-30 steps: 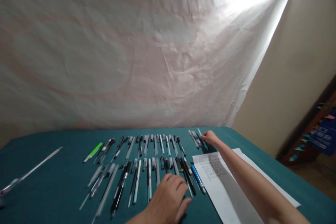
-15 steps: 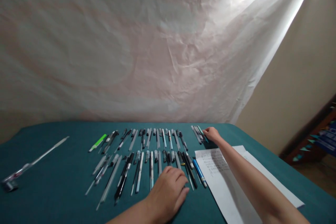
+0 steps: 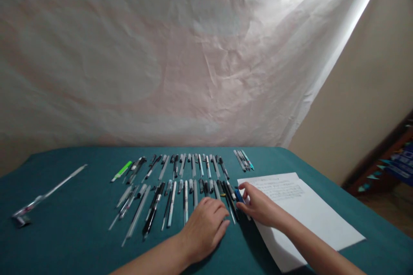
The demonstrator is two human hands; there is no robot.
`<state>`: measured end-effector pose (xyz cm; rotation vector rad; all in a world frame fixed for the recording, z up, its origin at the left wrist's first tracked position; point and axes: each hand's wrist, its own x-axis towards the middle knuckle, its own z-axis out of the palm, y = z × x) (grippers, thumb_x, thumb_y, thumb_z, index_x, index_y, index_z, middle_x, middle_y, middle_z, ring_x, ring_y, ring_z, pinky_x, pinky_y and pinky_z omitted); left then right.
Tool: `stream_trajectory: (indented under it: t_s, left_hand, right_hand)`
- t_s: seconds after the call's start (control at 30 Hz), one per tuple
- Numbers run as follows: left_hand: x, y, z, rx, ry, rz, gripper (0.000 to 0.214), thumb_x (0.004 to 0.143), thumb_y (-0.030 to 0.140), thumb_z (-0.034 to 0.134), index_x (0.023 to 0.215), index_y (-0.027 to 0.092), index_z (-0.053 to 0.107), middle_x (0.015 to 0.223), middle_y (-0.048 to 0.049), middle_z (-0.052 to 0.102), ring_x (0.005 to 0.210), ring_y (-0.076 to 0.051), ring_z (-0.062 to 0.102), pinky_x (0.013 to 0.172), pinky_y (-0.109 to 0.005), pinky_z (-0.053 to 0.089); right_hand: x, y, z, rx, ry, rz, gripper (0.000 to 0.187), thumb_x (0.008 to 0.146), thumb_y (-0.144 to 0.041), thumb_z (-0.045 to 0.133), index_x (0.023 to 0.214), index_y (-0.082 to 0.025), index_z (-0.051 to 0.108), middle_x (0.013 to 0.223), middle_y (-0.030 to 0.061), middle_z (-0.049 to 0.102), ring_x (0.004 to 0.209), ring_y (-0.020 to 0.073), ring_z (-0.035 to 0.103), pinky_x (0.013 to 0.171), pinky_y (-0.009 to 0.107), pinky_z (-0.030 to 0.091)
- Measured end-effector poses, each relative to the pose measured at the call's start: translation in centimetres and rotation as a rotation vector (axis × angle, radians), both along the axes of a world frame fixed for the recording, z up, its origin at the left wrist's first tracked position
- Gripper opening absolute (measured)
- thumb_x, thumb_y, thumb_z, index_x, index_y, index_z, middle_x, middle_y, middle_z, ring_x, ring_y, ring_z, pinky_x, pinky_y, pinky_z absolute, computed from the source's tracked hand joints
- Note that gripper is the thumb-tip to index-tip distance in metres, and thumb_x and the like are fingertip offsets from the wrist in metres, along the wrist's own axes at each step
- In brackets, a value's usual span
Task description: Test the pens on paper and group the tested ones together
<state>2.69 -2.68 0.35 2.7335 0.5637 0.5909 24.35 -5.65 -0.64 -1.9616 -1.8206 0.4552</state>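
Two rows of several pens (image 3: 180,180) lie on a teal table (image 3: 74,210). My left hand (image 3: 204,227) rests flat, fingers spread, on the near ends of the pens in the near row. My right hand (image 3: 258,208) is at the right end of that row, fingertips pinched on a blue pen (image 3: 239,196) beside the left edge of a white sheet of paper (image 3: 309,215) with handwriting at its top. A small separate group of pens (image 3: 244,160) lies at the far right of the table, apart from both hands.
A green highlighter (image 3: 121,171) lies at the left end of the far row. A long clear stick (image 3: 48,192) lies at the table's far left. A creased white cloth (image 3: 161,51) hangs behind. A wooden shelf (image 3: 383,163) stands at the right.
My right hand has drawn back from the small far-right group of pens to the blue pen at the end of the near row. My left hand stays put.
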Motion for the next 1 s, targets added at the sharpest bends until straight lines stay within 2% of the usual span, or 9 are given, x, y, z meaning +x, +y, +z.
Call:
stream_trajectory:
  t_s: [0.1, 0.27, 0.47, 0.67, 0.73, 0.83, 1.0]
  left_hand:
    - [0.1, 0.1, -0.1, 0.000, 0.000, -0.007, 0.014, 0.086, 0.021, 0.042, 0.095, 0.020, 0.053, 0.096, -0.0034, 0.055, 0.090, -0.019, 0.047, 0.085, -0.036, 0.034]
    - [0.3, 0.1, 0.1, -0.006, -0.008, -0.020, 0.017, 0.088, 0.021, 0.040, 0.097, 0.019, 0.053, 0.097, -0.0046, 0.056, 0.091, -0.020, 0.048, 0.085, -0.036, 0.034]
    - [0.0, 0.1, 0.3, -0.049, -0.044, -0.041, 0.020, 0.088, 0.022, 0.038, 0.099, 0.019, 0.054, 0.098, -0.0050, 0.057, 0.092, -0.020, 0.048, 0.085, -0.035, 0.034]
    - [0.1, 0.2, 0.2, -0.238, -0.213, 0.090, 0.023, 0.089, 0.031, 0.039, 0.105, 0.021, 0.052, 0.103, -0.0046, 0.056, 0.096, -0.020, 0.049, 0.084, -0.032, 0.036]
    - [0.2, 0.0, 0.2, -0.309, -0.285, 0.136, 0.022, 0.088, 0.034, 0.040, 0.100, 0.020, 0.053, 0.099, -0.0048, 0.055, 0.093, -0.019, 0.050, 0.081, -0.030, 0.037]
    - [0.4, -0.3, 0.1, -0.425, -0.378, 0.151, 0.021, 0.089, 0.035, 0.040, 0.087, 0.019, 0.054, 0.087, -0.0032, 0.054, 0.083, -0.017, 0.051, 0.074, -0.027, 0.039]
    - [0.5, -0.4, 0.2, -0.614, -0.498, 0.176, 0.023, 0.088, 0.034, 0.040, 0.080, 0.017, 0.052, 0.079, -0.0016, 0.053, 0.076, -0.016, 0.051, 0.068, -0.025, 0.039]
  right_hand:
    - [-0.5, -0.1, -0.8, -0.003, -0.042, -0.058, 0.040, 0.071, -0.027, 0.056, 0.108, -0.017, 0.045, 0.085, 0.0054, 0.059, 0.071, 0.0166, 0.056, 0.062, 0.024, 0.036]
    - [-0.2, 0.6, -1.2, -0.034, -0.057, -0.078, 0.038, 0.071, -0.019, 0.052, 0.108, -0.015, 0.044, 0.075, 0.0043, 0.060, 0.066, 0.0163, 0.056, 0.059, 0.023, 0.034]
    - [-0.1, 0.3, -0.2, 0.001, -0.018, -0.087, 0.033, 0.071, -0.019, 0.051, 0.103, -0.013, 0.047, 0.068, 0.0031, 0.060, 0.061, 0.0153, 0.055, 0.057, 0.023, 0.034]
    - [-2.8, -0.9, 2.0, 0.139, 0.249, 0.082, 0.016, 0.076, -0.027, 0.051, 0.089, -0.017, 0.050, 0.066, -0.0014, 0.055, 0.054, 0.0105, 0.049, 0.050, 0.020, 0.035]
    - [-4.2, -1.4, 2.0, 0.163, 0.296, 0.132, 0.012, 0.075, -0.026, 0.053, 0.084, -0.017, 0.051, 0.061, -0.0036, 0.051, 0.052, 0.0096, 0.046, 0.048, 0.019, 0.034]
    - [-5.6, -2.1, 1.8, 0.218, 0.290, 0.133, 0.012, 0.072, -0.024, 0.058, 0.079, -0.018, 0.051, 0.057, -0.0050, 0.048, 0.051, 0.0089, 0.044, 0.048, 0.019, 0.034]
    - [-5.0, -2.1, 2.6, 0.168, 0.361, 0.181, 0.016, 0.075, -0.030, 0.057, 0.084, -0.018, 0.052, 0.060, -0.0039, 0.052, 0.052, 0.0091, 0.047, 0.048, 0.019, 0.036]
